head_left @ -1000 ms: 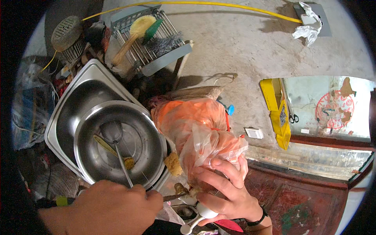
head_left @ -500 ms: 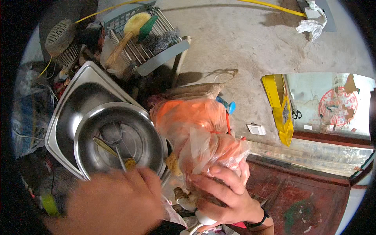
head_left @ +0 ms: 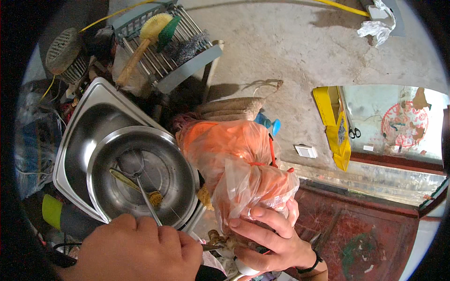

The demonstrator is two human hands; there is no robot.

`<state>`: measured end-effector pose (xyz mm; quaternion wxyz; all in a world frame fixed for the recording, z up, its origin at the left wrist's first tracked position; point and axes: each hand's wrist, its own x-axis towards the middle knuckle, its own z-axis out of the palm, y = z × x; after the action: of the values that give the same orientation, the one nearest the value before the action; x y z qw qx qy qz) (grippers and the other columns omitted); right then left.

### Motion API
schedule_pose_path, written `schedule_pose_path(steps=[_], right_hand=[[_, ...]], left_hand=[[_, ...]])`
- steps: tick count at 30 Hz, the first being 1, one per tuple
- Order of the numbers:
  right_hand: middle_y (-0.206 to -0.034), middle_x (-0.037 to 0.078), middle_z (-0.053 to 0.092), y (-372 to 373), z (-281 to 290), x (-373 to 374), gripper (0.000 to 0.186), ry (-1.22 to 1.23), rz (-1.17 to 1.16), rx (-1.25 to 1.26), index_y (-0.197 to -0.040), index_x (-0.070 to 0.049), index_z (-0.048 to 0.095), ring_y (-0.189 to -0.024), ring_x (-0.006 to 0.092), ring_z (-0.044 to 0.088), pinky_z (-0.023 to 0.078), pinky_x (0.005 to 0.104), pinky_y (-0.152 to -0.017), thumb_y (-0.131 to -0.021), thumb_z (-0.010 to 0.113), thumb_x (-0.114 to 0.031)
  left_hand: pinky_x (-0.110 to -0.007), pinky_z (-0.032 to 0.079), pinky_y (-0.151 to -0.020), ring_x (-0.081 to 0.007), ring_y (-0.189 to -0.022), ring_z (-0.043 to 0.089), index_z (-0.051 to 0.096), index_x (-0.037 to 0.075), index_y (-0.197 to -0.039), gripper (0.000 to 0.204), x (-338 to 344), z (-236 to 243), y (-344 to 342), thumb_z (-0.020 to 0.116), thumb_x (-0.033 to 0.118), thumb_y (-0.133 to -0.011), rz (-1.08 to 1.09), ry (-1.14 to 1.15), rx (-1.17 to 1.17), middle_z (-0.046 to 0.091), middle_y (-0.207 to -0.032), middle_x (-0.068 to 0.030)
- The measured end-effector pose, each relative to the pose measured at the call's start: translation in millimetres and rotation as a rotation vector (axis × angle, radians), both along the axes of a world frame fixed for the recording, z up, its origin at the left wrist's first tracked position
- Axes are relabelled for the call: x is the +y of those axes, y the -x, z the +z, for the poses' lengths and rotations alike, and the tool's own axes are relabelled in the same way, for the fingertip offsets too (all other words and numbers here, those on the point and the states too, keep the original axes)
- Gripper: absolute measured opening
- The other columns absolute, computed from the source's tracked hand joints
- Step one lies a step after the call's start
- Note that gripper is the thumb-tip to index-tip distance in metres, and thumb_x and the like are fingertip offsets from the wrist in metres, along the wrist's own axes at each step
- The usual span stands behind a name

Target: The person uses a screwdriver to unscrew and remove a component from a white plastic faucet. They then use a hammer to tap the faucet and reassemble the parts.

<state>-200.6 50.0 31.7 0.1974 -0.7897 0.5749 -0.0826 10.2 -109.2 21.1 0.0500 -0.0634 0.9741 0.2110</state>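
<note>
My right hand (head_left: 269,234) wraps its fingers around the lower end of a clear plastic bag (head_left: 241,175) with something orange inside and red strips along its side. A white rounded thing (head_left: 246,268) shows beneath that hand, partly hidden. My left hand (head_left: 140,248) is closed in a fist at the basin's near rim; its grip is hidden from above. A thin dark pointed tip (head_left: 212,247) pokes out by its thumb, of a kind I cannot make out. In the steel basin (head_left: 105,152) lie a metal ladle (head_left: 146,196) and a yellow-handled brush (head_left: 125,179).
The basin sits in a steel sink (head_left: 70,140). Behind it stands a rack (head_left: 190,70) with a round brush (head_left: 154,27) and a steel scrubber (head_left: 190,49). A yellow holder (head_left: 340,145) and scissors (head_left: 355,133) hang at the right. A lime-green band (head_left: 51,211) shows at the left.
My left hand has moved down a little, baring more of the basin's near side, and it is less blurred. My right hand keeps its hold on the bag. The view has shifted slightly.
</note>
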Motion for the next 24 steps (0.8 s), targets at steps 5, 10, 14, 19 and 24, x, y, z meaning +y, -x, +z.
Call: schedule_pose_path(steps=[5,10,14,19,24], right_hand=[[-0.123,0.006,0.060,2,-3,1,0.022,0.018,0.034,0.004,-0.091,-0.025,0.059,-0.118,0.0291,0.046,0.017,0.0577,-0.103,-0.073,0.069,-0.031],[-0.124,0.007,0.059,3,-1,0,0.025,0.015,0.029,-0.005,-0.092,-0.025,0.059,-0.120,0.0303,0.043,0.018,0.0590,-0.102,-0.073,0.069,-0.039],[-0.124,0.008,0.059,4,3,0,0.031,-0.001,0.034,0.069,-0.091,-0.023,0.060,-0.122,0.0319,0.041,0.016,0.0600,-0.104,-0.073,0.070,-0.046],[-0.122,0.014,0.058,5,0,2,0.037,-0.014,0.031,0.000,-0.096,-0.018,0.059,-0.126,0.0360,0.038,0.022,0.0578,-0.106,-0.075,0.069,-0.047],[-0.121,0.019,0.057,4,0,-1,0.039,-0.020,0.044,-0.028,-0.097,-0.014,0.058,-0.127,0.0393,0.036,0.038,0.0494,-0.103,-0.076,0.069,-0.045]], left_hand=[[-0.028,0.048,-0.052,-0.0164,-0.061,0.060,0.059,0.009,-0.072,0.010,-2,0,13,0.062,0.018,-0.072,-0.073,-0.039,0.000,0.057,-0.063,-0.0044],[-0.028,0.048,-0.049,-0.0154,-0.059,0.059,0.060,0.008,-0.069,0.010,6,-16,24,0.062,0.018,-0.072,-0.126,-0.033,0.071,0.058,-0.063,-0.0042],[-0.031,0.048,-0.049,-0.0170,-0.058,0.059,0.060,0.006,-0.071,0.014,22,-13,9,0.062,0.018,-0.078,0.074,-0.050,0.038,0.057,-0.063,-0.0066],[-0.034,0.050,-0.051,-0.0210,-0.056,0.061,0.061,0.004,-0.080,0.017,37,-58,-19,0.054,0.018,-0.087,0.351,-0.351,0.155,0.059,-0.064,-0.0090],[-0.035,0.047,-0.051,-0.0248,-0.054,0.059,0.058,0.002,-0.080,0.020,59,-92,-44,0.053,0.017,-0.091,0.530,-0.839,0.268,0.056,-0.062,-0.0125]])
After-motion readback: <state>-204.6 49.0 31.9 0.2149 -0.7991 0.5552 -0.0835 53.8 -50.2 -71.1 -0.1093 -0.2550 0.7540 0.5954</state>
